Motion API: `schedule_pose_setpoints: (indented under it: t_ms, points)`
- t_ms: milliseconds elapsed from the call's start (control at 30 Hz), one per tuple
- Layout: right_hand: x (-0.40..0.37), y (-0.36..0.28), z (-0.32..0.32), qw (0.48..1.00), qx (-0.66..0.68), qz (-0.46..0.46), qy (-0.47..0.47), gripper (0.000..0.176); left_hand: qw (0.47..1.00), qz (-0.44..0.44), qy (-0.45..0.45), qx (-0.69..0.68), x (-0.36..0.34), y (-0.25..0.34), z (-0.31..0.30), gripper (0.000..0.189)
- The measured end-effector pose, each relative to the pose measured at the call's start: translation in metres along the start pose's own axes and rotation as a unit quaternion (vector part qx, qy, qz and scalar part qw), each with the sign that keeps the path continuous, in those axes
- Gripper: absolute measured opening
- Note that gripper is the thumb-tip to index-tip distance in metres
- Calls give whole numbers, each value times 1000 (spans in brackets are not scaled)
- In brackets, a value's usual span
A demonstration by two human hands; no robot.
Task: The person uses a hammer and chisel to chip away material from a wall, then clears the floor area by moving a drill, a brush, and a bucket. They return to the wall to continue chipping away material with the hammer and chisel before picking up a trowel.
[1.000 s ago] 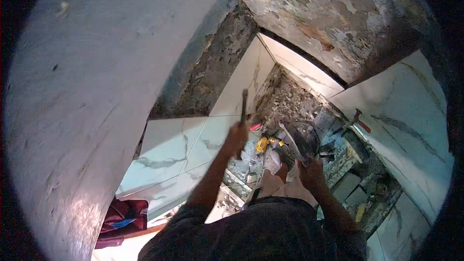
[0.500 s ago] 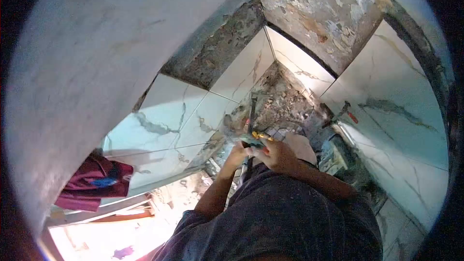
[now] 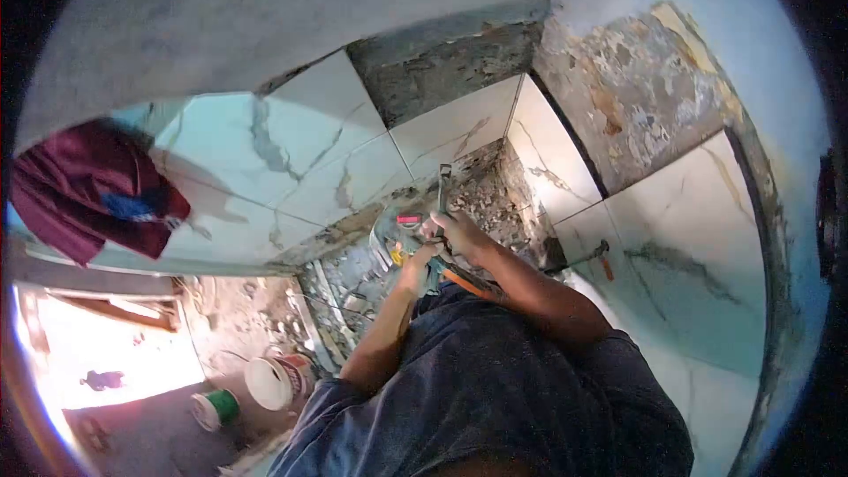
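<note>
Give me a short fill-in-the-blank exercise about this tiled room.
1. The left hand and right hand come together at the ____ end of a long tool.
2. The cloth hanging on the left is ____.
3. Beside the white bucket stands a smaller white and ____ tub.
Missing words: lower, maroon, green.

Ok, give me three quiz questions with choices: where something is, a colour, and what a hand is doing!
1. Where is the white bucket? A on the floor; B on the wall; C on a shelf.
2. What colour is the hanging cloth? A yellow; B maroon; C green.
3. The right hand is: A open flat; B shut on a metal tool; C in a pocket.
Answers: 1 A, it stands there upright. 2 B, it shows dark red against the pale tiles. 3 B, it wraps the shaft.
</note>
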State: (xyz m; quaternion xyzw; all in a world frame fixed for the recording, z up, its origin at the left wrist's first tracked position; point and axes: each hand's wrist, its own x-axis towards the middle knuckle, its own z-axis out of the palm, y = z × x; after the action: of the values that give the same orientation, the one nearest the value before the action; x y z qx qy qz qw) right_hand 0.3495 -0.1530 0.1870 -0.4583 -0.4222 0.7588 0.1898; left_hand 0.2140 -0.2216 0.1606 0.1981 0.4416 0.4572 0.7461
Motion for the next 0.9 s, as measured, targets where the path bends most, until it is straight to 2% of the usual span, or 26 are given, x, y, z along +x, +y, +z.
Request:
schedule_pose_setpoints:
  t_ms: [33, 67, 100, 133, 200, 267, 333, 400, 433, 467, 500, 533, 600, 633, 667, 733, 800, 867, 900]
  points:
    - [10, 7, 8, 996, 82, -16, 34, 37, 986, 132, -32, 97, -4, 1, 6, 20]
    - [16, 15, 11, 984, 163, -31, 70, 33, 998, 52, -24, 37, -7, 4, 8, 23]
    - [20, 16, 6, 990, 101, -10, 95, 31, 999, -26, -6, -26, -12, 8, 13, 26]
    - [24, 16, -1, 992, 86, 3, 96, 31, 999, -25, -3, -47, -11, 5, 4, 26]
    - [38, 15, -16, 983, 66, -137, 98, 34, 996, -7, -8, -89, -4, -11, -13, 37]
    - [51, 4, -38, 979, 93, -62, 169, 35, 981, 99, -3, -168, -23, 19, 19, 47]
    - [76, 8, -76, 963, -40, -54, 260, 34, 969, 98, -33, -224, -25, 19, -7, 51]
    - [88, 3, -110, 950, -169, -60, 254, 34, 956, 78, -80, -273, -33, 26, -40, 43]
    - [110, 12, -133, 889, -309, -123, 313, 34, 943, 105, -81, -305, -31, 13, -73, 36]
    - [116, 6, -140, 839, -426, -155, 300, 35, 930, 130, -82, -333, -31, 0, -104, 31]
    - [123, 0, -148, 769, -534, -189, 297, 37, 934, 139, 31, -329, -38, 0, -120, 25]
    - [116, -22, -129, 763, -542, -191, 296, 37, 925, 147, 143, -320, -48, 0, -132, 20]
    - [98, -58, -84, 754, -579, -125, 284, 40, 884, 163, 229, -372, -74, -3, -158, 20]
    - [106, -65, -81, 741, -602, -97, 283, 40, 880, 160, 259, -364, -88, -7, -172, 19]
    - [123, -59, -94, 723, -621, -134, 273, 40, 874, 156, 290, -357, -102, -12, -187, 20]
    - [148, -51, -107, 667, -659, -217, 272, 40, 865, 202, 305, -343, -130, -24, -206, 19]
    - [149, -57, -97, 671, -662, -202, 266, 39, 833, 173, 370, -373, -156, -37, -222, 18]
    - [158, -61, -96, 677, -657, -196, 267, 38, 835, 252, 299, -388, -176, -56, -226, 19]
    - [161, -62, -103, 666, -669, -205, 261, 38, 838, 242, 329, -362, -187, -75, -233, 19]
